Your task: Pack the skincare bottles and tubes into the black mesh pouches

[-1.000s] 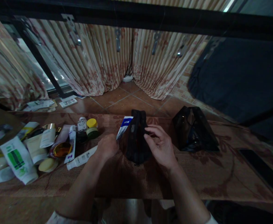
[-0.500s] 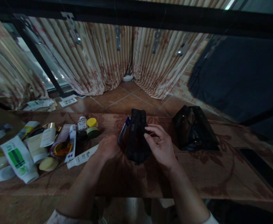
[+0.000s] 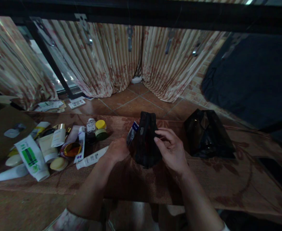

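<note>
A black zippered pouch [image 3: 147,141] stands upright on the cloth-covered table in front of me. My right hand [image 3: 171,147] grips its right side, thumb and fingers bent at the upper edge. On the other side, my left hand [image 3: 118,149] is closed, its fingertips partly hidden. From those fingers a blue-and-white tube [image 3: 132,132] sticks up at a tilt, close against the pouch's left wall. Behind my left wrist lies a white tube [image 3: 92,157] with dark print. Too dark to make out is the inside of the pouch.
Tubes, jars and bottles are heaped on the left, among them a green-and-white tube [image 3: 32,157] and a yellow-lidded jar [image 3: 101,124]. A cardboard box [image 3: 1,128] stands beyond them. A black plastic bag [image 3: 207,136] and a phone [image 3: 277,175] lie to the right.
The view has swung slightly left, so everything sits further right in the picture. The blue-and-white tube shows more of its face beside the pouch. Both hands keep nearly the same place.
</note>
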Motion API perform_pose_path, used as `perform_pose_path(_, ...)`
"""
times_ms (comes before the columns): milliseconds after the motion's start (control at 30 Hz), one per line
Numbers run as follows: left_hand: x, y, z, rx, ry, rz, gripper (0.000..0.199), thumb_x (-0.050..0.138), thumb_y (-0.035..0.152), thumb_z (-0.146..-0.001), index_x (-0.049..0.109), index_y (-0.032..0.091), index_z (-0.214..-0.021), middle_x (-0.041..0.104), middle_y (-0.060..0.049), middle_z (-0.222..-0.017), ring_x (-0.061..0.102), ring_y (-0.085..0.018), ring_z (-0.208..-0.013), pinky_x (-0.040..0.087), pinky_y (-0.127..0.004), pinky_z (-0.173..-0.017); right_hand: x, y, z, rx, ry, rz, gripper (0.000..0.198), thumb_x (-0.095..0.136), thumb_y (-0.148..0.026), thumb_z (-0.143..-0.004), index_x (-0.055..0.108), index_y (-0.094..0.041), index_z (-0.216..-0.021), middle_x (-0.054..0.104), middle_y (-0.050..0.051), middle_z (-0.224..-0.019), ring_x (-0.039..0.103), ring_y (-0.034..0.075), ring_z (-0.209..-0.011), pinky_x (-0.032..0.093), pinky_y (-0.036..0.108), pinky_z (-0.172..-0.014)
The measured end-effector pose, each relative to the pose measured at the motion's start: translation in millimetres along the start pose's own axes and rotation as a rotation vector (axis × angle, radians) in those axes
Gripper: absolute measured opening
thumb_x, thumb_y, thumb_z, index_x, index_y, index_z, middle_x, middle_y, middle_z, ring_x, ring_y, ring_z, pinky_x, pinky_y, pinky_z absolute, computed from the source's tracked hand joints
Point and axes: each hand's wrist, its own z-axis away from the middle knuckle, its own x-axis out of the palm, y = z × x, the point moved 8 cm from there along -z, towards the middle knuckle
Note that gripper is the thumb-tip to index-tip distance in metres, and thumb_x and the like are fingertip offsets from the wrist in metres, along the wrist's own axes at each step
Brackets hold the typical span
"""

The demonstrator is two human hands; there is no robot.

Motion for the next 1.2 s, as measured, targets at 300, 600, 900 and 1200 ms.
perform_pose_path(300,-5,4,3,0.010,-0.011,-0.059,0.038,0.057,0.026,-0.080,0.056,0.015,-0.117,0.071,-0.017,-0.105,0.068,-0.031,-0.097,0.049,-0.035,-0.078,-2,-1,0,-0.029,0.025,0.023,0.018,0.060,-0.035,-0.089,0.069,-0.027,-0.103,0.064,0.006,-0.114,0.061,0.022,-0.109,0.046,0.042,-0.097)
perform_pose_path(600,-5,4,4,-0.002,0.003,-0.062,0.035,0.053,0.039,-0.086,0.065,0.016,-0.108,0.071,-0.018,-0.105,0.067,-0.032,-0.101,0.050,-0.036,-0.078,-2,1,0,-0.006,0.056,0.002,0.020,0.061,-0.035,-0.089,0.067,-0.026,-0.105,0.064,0.006,-0.113,0.061,0.022,-0.105,0.049,0.041,-0.092)
perform_pose_path(900,-4,6,7,-0.002,-0.025,-0.107,0.042,0.059,0.040,-0.084,0.060,0.017,-0.119,0.070,-0.015,-0.109,0.066,-0.028,-0.106,0.050,-0.033,-0.087,-1,6,1,0.024,0.050,-0.035,0.020,0.063,-0.033,-0.087,0.067,-0.026,-0.106,0.062,0.005,-0.115,0.062,0.021,-0.101,0.049,0.040,-0.090)
perform_pose_path(1200,4,10,4,0.027,-0.040,-0.165,0.037,0.053,0.034,-0.085,0.060,0.020,-0.118,0.071,-0.014,-0.109,0.066,-0.031,-0.105,0.052,-0.037,-0.086,-1,2,0,0.008,0.039,-0.015,0.020,0.063,-0.032,-0.087,0.067,-0.026,-0.106,0.063,0.005,-0.113,0.062,0.020,-0.098,0.049,0.039,-0.088)
